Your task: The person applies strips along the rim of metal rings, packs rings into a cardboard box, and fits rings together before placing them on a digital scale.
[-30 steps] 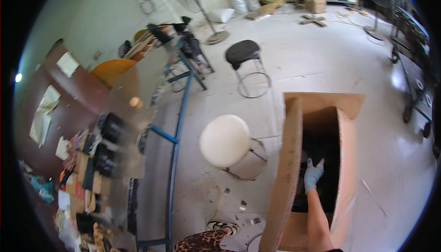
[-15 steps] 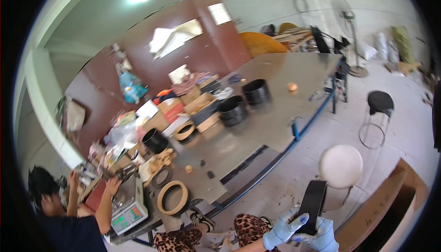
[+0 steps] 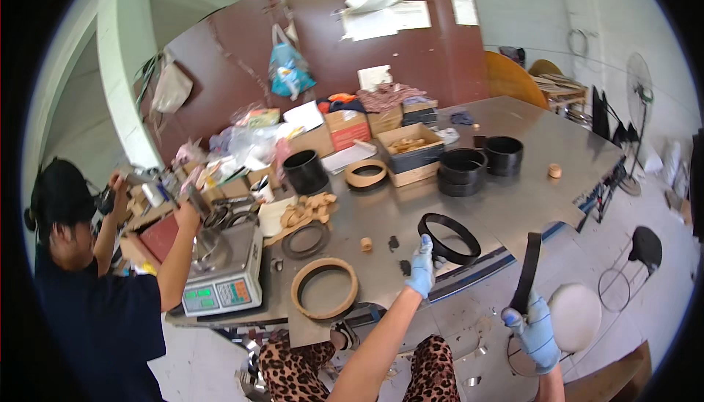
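Both hands have risen tableward, each holding one black ring [image 3: 449, 238].

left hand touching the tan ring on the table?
No, the left hand grips a black ring; the tan ring lies apart on the table.

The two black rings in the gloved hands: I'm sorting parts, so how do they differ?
The left hand tilts its black ring over the table edge, its opening showing. The right hand holds its black ring upright and edge-on, off the table. Both hands wear blue gloves.
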The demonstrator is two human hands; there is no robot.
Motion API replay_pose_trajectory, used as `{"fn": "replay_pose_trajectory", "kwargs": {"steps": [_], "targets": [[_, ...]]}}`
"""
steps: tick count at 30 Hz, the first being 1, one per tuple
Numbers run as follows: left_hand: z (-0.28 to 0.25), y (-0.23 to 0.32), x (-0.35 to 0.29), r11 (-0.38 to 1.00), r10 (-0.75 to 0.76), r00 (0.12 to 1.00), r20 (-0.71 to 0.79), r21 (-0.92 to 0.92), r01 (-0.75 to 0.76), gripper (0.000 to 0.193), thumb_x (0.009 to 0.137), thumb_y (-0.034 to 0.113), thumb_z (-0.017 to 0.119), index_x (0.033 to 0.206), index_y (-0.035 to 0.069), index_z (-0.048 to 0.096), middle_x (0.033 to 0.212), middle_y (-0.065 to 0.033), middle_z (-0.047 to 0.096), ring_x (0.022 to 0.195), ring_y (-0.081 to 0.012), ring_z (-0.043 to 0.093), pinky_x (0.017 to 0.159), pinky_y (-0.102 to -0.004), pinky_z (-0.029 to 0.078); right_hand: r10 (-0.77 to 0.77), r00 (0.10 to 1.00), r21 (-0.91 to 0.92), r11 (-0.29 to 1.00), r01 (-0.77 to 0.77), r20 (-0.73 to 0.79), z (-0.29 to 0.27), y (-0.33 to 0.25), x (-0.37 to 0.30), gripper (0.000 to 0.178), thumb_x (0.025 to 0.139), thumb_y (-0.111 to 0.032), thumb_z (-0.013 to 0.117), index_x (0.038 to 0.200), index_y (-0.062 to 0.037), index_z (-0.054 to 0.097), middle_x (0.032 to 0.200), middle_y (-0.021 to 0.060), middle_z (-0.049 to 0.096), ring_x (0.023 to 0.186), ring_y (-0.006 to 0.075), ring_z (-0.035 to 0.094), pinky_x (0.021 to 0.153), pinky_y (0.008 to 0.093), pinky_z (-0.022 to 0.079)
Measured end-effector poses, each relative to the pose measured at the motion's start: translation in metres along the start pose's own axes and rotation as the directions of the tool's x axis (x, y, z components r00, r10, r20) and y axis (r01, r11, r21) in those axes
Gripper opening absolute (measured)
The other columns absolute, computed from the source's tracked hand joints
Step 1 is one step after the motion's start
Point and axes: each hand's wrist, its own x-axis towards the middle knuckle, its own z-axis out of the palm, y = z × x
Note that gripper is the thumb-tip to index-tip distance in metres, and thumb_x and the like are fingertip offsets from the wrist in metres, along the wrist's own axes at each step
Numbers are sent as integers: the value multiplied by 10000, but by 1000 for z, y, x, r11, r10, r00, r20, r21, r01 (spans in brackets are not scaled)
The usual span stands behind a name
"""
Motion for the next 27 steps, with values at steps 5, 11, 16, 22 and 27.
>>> {"fn": "replay_pose_trajectory", "kwargs": {"steps": [5,11,16,22,27], "targets": [[-23,6,-46,884,-156,987,28,-442,153,263,995,247,511,1177,57,514,1124,-128,613,955,-242,654,820,-338,546,-373,884,-191,881,433,283,52,-30,49,478,798,-280,709,1118,10,504,937,185,508,873,375,492,778,444,400],[-90,75,-211,976,173,982,-80,148,-160,400,973,125,518,1357,49,437,1203,-111,590,980,-184,626,851,-306,509,-618,630,-134,655,744,470,168,-79,94,439,753,-208,711,1142,-54,581,932,110,544,893,295,530,794,416,402],[-180,132,-245,814,581,645,-496,358,-457,270,951,126,535,1206,38,529,1027,-68,613,804,-121,598,713,-257,505,-655,484,22,607,794,581,254,-111,100,396,743,-177,688,1128,-129,606,932,80,525,931,264,528,816,401,379],[-259,160,-252,849,508,559,-655,272,-453,254,951,110,530,1196,41,544,1040,-65,624,820,-105,608,700,-214,487,-565,390,35,598,801,727,312,-127,92,399,752,-210,679,1136,-133,606,953,74,514,942,253,509,809,396,346],[-262,155,-240,847,474,645,-599,109,-521,264,942,34,512,1204,19,536,1057,-61,620,828,-99,609,705,-198,483,-522,435,3,643,766,733,317,-142,81,385,775,-227,683,1129,-89,620,921,85,506,913,268,491,804,394,336]]}}
